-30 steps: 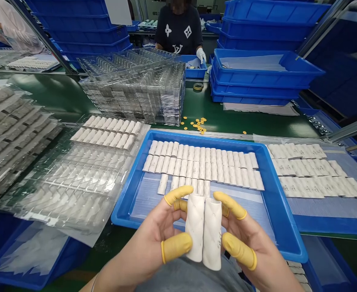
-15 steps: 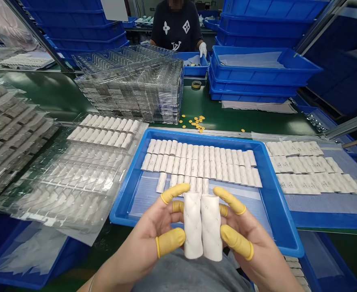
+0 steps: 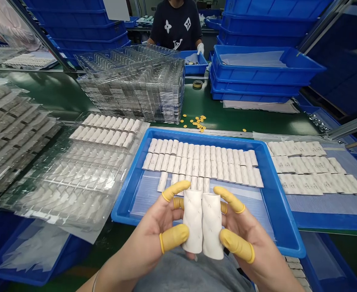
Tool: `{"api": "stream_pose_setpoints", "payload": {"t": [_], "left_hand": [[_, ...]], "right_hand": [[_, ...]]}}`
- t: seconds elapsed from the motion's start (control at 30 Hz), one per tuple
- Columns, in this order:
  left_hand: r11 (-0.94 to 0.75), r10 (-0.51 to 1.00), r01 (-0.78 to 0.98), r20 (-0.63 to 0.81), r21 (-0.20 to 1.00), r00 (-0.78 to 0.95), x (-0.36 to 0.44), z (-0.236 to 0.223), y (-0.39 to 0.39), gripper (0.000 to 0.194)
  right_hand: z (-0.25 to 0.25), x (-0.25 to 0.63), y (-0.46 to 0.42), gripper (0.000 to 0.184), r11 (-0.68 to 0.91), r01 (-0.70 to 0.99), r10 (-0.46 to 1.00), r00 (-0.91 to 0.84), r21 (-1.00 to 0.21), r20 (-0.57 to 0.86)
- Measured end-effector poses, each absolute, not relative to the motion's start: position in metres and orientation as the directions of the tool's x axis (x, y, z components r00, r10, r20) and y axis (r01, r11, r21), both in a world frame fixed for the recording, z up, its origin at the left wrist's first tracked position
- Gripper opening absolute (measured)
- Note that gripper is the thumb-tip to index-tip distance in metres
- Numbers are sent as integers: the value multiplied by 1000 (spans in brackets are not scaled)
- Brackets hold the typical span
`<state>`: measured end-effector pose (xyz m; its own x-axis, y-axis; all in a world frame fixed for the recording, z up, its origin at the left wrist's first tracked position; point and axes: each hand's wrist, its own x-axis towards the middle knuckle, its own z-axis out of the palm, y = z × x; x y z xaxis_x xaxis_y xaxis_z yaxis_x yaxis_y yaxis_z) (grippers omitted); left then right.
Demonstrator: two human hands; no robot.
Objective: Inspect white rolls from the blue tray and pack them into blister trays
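Note:
Two white ribbed sleeves stand upright side by side close to my body. My left hand (image 3: 154,235) grips the left sleeve (image 3: 192,221) and my right hand (image 3: 245,239) grips the right sleeve (image 3: 212,225). Yellow finger cots cover the fingertips and thumbs of both hands. Just beyond them a blue tray (image 3: 126,194) holds rows of the same white sleeves (image 3: 201,162) on a clear sheet.
A clear blister tray (image 3: 75,178) partly filled with sleeves lies at left, with a tall stack of clear trays (image 3: 136,87) behind it. More sleeves (image 3: 309,166) lie at right. Blue bins (image 3: 257,69) stand at the back. Small yellow pieces (image 3: 196,121) dot the green belt. A person in a dark shirt (image 3: 177,24) works opposite.
Both hands stay on the two sleeves and have turned them slightly; the pair has shifted up a little. The view has moved a bit.

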<state>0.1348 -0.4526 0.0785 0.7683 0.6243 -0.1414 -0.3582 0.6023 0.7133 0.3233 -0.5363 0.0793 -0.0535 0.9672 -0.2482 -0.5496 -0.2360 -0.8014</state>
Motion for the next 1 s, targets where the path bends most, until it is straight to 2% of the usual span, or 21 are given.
{"api": "stream_pose_setpoints", "payload": {"t": [0.13,0.3,0.53,0.73,0.8,0.9,1.0], "left_hand": [[598,628,-356,-144,719,765,136,81,-452,55],[608,577,-279,-172,744,799,134,81,-451,81],[570,652,-331,-168,752,740,134,77,-451,55],[549,667,-315,-179,774,723,132,79,-449,51],[538,672,-311,-176,784,719,133,79,-450,52],[567,647,-307,-182,764,740,133,77,-451,63],[594,626,-301,-195,746,755,132,76,-453,70]], "right_hand": [[81,324,-535,53,-230,-559,970,-62,-796,-236],[81,324,-534,53,-206,-497,972,-2,-843,-236],[78,325,-536,56,-255,-544,964,-76,-799,-256],[79,324,-536,46,-254,-561,963,-71,-788,-260],[80,323,-535,45,-240,-529,966,-47,-814,-255],[81,323,-534,48,-218,-469,972,-23,-856,-235],[81,323,-534,58,-253,-492,965,-64,-833,-255]]}}
